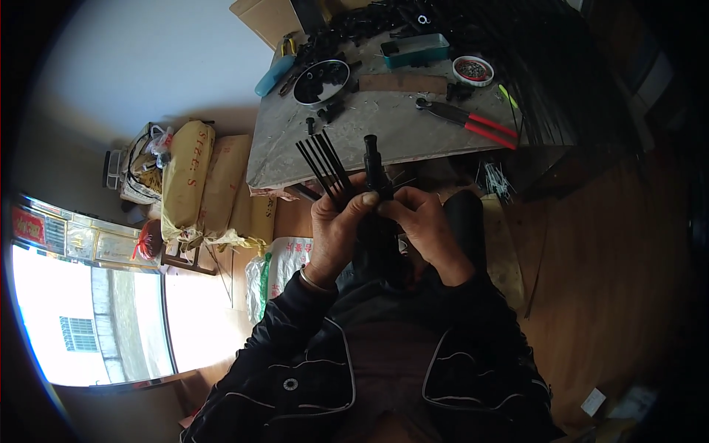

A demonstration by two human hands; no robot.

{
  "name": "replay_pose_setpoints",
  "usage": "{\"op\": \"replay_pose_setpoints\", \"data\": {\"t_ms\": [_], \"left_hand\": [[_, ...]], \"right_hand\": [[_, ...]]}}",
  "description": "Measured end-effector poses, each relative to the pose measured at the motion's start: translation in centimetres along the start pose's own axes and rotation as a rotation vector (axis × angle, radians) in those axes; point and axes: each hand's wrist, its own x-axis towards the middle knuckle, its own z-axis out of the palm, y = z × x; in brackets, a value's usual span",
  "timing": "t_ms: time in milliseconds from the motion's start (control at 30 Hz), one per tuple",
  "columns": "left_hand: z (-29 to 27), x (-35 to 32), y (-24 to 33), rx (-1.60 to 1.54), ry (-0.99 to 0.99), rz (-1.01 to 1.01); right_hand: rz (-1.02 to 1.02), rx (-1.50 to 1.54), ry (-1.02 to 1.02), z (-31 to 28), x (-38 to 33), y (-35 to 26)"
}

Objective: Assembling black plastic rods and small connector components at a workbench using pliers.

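Both of my hands meet in front of my lap, just short of the table's near edge. My left hand [334,232] is closed round a black stepped tube [373,159], which stands up from my grip with its narrow end uppermost. Several thin black rods [323,164] fan out from the same hand, to the left of the tube. My right hand [428,230] is closed in a pinch against the tube's lower part. What its fingertips hold is hidden. Thin wire-like bits [401,179] poke out beside them.
On the grey table [288,151] lie red-handled pliers [465,122], a round dish [323,83] of black parts, a teal tray [415,52], a bowl [473,71] of small metal pieces and heaped black parts. Long black rods [546,81] overhang the right side. Packed sacks [188,173] stand left.
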Motion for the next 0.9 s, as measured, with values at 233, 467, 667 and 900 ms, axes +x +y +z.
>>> {"op": "replay_pose_setpoints", "data": {"t_ms": [233, 467, 667, 900], "left_hand": [[0.1, -0.3, 0.0, 0.196, 0.009, 0.153], [0.0, 0.0, 0.4, 0.142, -0.009, 0.046], [-0.4, -0.2, 0.8, 0.084, -0.027, 0.012], [-0.5, -0.7, 0.7, 0.130, -0.025, 0.054]], "right_hand": [[0.057, 0.050, 0.002, 0.0, -0.1, -0.4], [-0.086, -0.098, 0.149, 1.2, -1.4, -1.1], [-0.094, -0.205, 0.110, 1.0, -1.2, -1.5], [0.063, 0.051, -0.042, 0.1, -0.6, -0.6]]}}
